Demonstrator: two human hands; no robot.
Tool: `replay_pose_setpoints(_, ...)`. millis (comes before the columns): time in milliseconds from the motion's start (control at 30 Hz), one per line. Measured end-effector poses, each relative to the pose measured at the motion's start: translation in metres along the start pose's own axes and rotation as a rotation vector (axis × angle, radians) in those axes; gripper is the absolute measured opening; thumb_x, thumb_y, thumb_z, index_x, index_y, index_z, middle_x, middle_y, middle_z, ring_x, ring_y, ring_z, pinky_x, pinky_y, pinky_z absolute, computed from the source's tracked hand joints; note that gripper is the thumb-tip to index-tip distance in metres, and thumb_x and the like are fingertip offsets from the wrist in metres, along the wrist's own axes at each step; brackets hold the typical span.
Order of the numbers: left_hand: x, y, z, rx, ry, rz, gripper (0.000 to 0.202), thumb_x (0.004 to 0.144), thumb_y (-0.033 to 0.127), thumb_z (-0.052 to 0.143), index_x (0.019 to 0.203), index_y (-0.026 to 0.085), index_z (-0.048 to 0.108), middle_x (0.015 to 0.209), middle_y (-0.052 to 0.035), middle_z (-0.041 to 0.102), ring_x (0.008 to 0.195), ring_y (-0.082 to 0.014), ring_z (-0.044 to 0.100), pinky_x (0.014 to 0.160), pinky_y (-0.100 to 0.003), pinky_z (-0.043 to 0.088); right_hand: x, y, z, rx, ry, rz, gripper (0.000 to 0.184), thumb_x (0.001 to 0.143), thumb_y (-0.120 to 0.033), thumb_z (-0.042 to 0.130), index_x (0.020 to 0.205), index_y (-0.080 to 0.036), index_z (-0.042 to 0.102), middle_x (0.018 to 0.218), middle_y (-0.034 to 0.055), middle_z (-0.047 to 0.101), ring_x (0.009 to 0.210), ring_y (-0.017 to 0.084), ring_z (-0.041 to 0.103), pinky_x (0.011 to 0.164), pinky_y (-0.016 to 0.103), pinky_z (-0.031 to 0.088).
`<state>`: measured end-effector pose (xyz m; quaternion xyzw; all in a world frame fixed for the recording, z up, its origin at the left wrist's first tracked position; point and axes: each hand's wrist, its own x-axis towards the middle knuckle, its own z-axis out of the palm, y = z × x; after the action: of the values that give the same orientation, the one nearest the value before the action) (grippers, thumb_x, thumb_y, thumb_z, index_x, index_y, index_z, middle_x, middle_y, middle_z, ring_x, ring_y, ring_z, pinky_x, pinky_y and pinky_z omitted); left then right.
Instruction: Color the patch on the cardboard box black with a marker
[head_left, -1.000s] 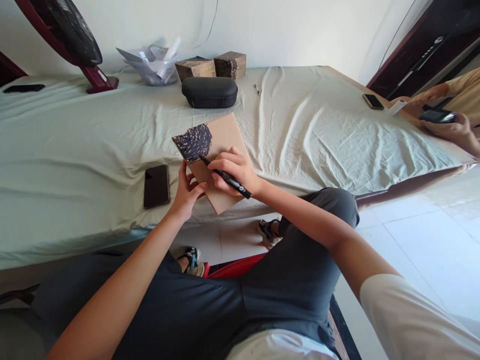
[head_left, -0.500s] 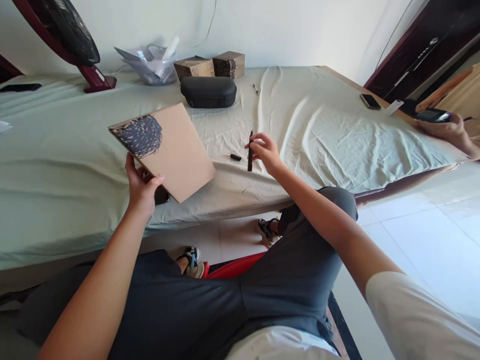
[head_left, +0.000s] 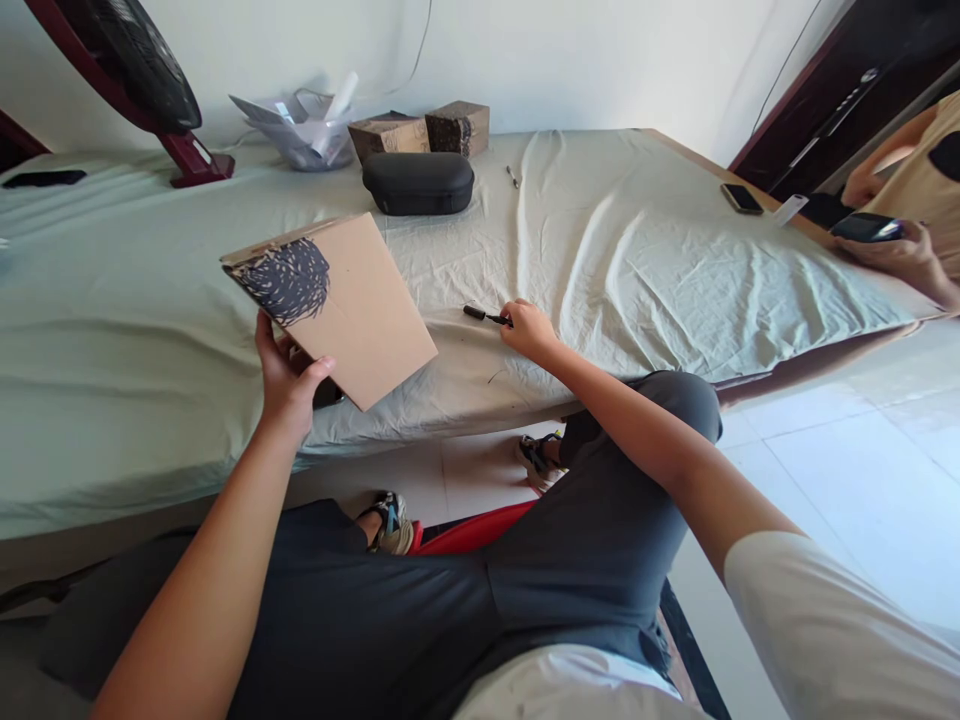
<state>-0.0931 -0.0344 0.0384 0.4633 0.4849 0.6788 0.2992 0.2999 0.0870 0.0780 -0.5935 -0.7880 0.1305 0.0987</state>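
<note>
Where the pale green cloth-covered table [head_left: 112, 330] meets the person's lap, the left hand [head_left: 287, 375] grips the lower edge of a flat brown cardboard sheet [head_left: 367, 320], holding it tilted above the cloth; a dark inked patch [head_left: 289, 280] fills its upper left corner. Further right, the right hand [head_left: 529, 331] rests on the cloth, fingers closed on one end of a slim black marker pen [head_left: 484, 316] lying there. At the far right another person's hand [head_left: 904, 258] holds a dark phone [head_left: 866, 228].

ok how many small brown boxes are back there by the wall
2. Both stand at the back by the wall, side by side: the left box and the right box, behind the black case.
</note>
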Motion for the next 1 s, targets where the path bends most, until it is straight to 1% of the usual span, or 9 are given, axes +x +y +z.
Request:
replay_pose_setpoints(200, 0.002, 0.002, -0.001, 0.011, -0.017, -0.026, 0.148, 0.054, 0.052, 0.110, 0.175, 0.033, 0.028, 0.132, -0.0055, 0.059, 0.131, -0.0321, 0.059, 0.106, -0.045, 0.056, 0.015, -0.002, 0.013, 0.013, 0.026, -0.031, 0.043, 0.106, -0.013, 0.057, 0.142, -0.014, 0.080, 0.149, 0.0211, 0.076, 0.140, 0.037, 0.069, 0.102, 0.040, 0.058)
replay_pose_setpoints(400, 0.001, 0.007, 0.008, 0.089, 0.036, -0.030, 0.161, 0.037, 0.071, 0.108, 0.174, 0.033, 0.032, 0.137, -0.0086, 0.060, 0.136, -0.0375, 0.062, 0.108, -0.053, 0.060, 0.026, -0.010, 0.022, 0.042, 0.051, -0.087, 0.043, 0.108, -0.013, 0.056, 0.143, -0.016, 0.081, 0.147, 0.0179, 0.079, 0.139, 0.037, 0.069, 0.115, 0.047, 0.056)
replay_pose_setpoints(600, 0.001, 0.012, 0.011, 0.093, 0.029, -0.022, 0.152, 0.046, 0.067, 0.107, 0.173, 0.030, 0.033, 0.140, -0.0100, 0.060, 0.132, -0.0340, 0.062, 0.105, -0.048, 0.060, 0.030, -0.008, 0.030, 0.204, 0.135, -0.128, 0.055, 0.106, -0.016, 0.062, 0.161, -0.017, 0.068, 0.146, 0.0140, 0.083, 0.145, 0.040, 0.064, 0.126, 0.058, 0.051)
replay_pose_setpoints(700, -0.003, 0.017, 0.016, 0.086, 0.012, -0.030, 0.141, 0.049, 0.063, 0.107, 0.168, 0.034, 0.037, 0.141, -0.0089, 0.061, 0.131, -0.0317, 0.060, 0.105, -0.045, 0.057, 0.029, -0.009, 0.033, 0.421, 0.192, -0.177, 0.060, 0.104, -0.031, 0.072, 0.163, -0.018, 0.066, 0.158, 0.0170, 0.077, 0.154, 0.042, 0.059, 0.135, 0.065, 0.043)
replay_pose_setpoints(767, -0.010, 0.022, 0.024, 0.041, 0.001, -0.043, 0.129, 0.052, 0.063, 0.104, 0.162, 0.036, 0.043, 0.144, -0.0081, 0.062, 0.133, -0.0311, 0.060, 0.107, -0.046, 0.057, 0.023, -0.015, 0.034, 0.671, 0.082, -0.301, 0.075, 0.101, -0.052, 0.079, 0.168, -0.023, 0.059, 0.169, 0.0178, 0.069, 0.160, 0.041, 0.057, 0.137, 0.066, 0.042)
replay_pose_setpoints(833, -0.019, 0.027, 0.032, -0.025, -0.047, -0.076, 0.115, 0.057, 0.065, 0.101, 0.155, 0.036, 0.050, 0.147, -0.0077, 0.064, 0.135, -0.0314, 0.060, 0.109, -0.046, 0.058, 0.011, -0.024, 0.036, 0.942, -0.161, -0.425, 0.104, 0.092, -0.073, 0.083, 0.178, -0.030, 0.044, 0.175, 0.0170, 0.062, 0.163, 0.040, 0.057, 0.136, 0.066, 0.045)
replay_pose_setpoints(900, -0.024, 0.032, 0.035, -0.043, -0.144, -0.129, 0.105, 0.063, 0.073, 0.097, 0.151, 0.035, 0.055, 0.151, -0.0091, 0.066, 0.137, -0.0331, 0.062, 0.111, -0.048, 0.058, -0.006, -0.033, 0.038, 1.121, -0.353, -0.486, 0.130, 0.080, -0.082, 0.089, 0.186, -0.034, 0.029, 0.178, 0.0153, 0.059, 0.163, 0.041, 0.057, 0.136, 0.067, 0.047)
replay_pose_setpoints(933, -0.025, 0.034, 0.034, 0.014, -0.203, -0.153, 0.101, 0.069, 0.083, 0.090, 0.149, 0.033, 0.057, 0.153, -0.0108, 0.066, 0.139, -0.0347, 0.062, 0.113, -0.050, 0.058, -0.014, -0.036, 0.039, 1.156, -0.392, -0.502, 0.138, 0.077, -0.082, 0.092, 0.187, -0.034, 0.025, 0.178, 0.0145, 0.058, 0.163, 0.041, 0.057, 0.137, 0.067, 0.047)
replay_pose_setpoints(1000, -0.022, 0.037, 0.027, 0.233, -0.271, -0.176, 0.101, 0.076, 0.100, 0.074, 0.144, 0.026, 0.061, 0.159, -0.0167, 0.065, 0.151, -0.0420, 0.055, 0.121, -0.058, 0.054, -0.029, -0.037, 0.044, 1.165, -0.365, -0.506, 0.145, 0.075, -0.081, 0.094, 0.189, -0.035, 0.017, 0.179, 0.0131, 0.055, 0.162, 0.042, 0.058, 0.137, 0.068, 0.047)
